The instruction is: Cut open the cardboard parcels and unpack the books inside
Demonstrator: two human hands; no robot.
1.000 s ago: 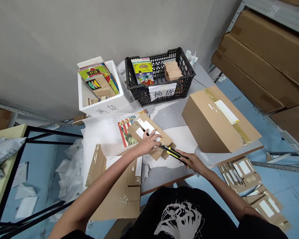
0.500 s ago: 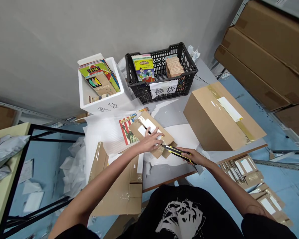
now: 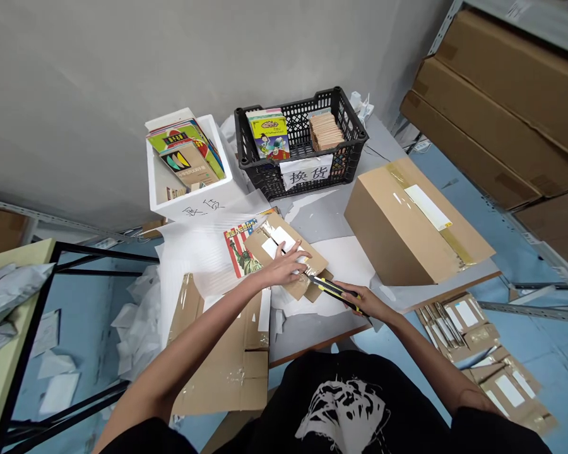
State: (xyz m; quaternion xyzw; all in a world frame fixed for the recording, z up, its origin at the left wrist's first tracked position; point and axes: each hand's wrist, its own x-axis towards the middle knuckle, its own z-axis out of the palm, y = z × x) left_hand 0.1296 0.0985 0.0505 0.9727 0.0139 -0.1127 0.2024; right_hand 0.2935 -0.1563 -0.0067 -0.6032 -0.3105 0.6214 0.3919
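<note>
While the left hand (image 3: 282, 267) is pressing down spread flat, its fingers resting on the white label of a cardboard book mailer (image 3: 291, 230), the right hand (image 3: 362, 301) is gripping a yellow-and-black utility knife (image 3: 334, 292) in a closed fist, its tip reaching the mailer's near corner. The mailer is lying on crumpled white packing foam (image 3: 194, 252) on a grey table (image 3: 312, 334), and a book with a Statue of Liberty cover (image 3: 239, 255) is sticking out just beside it, though whether it is inside the mailer I cannot tell. A flattened cardboard box (image 3: 222, 362) is hanging over the table's near edge under the left forearm. Further off, a large taped carton (image 3: 407, 230) is sitting to the right, while a black plastic basket (image 3: 260, 180) holding books and a white foam box (image 3: 189, 211) of books are standing against the wall. On the floor to the right, more cardboard mailers (image 3: 464, 321) are lying in a loose heap — and flat cartons (image 3: 497, 94) are filling the shelving above.
</note>
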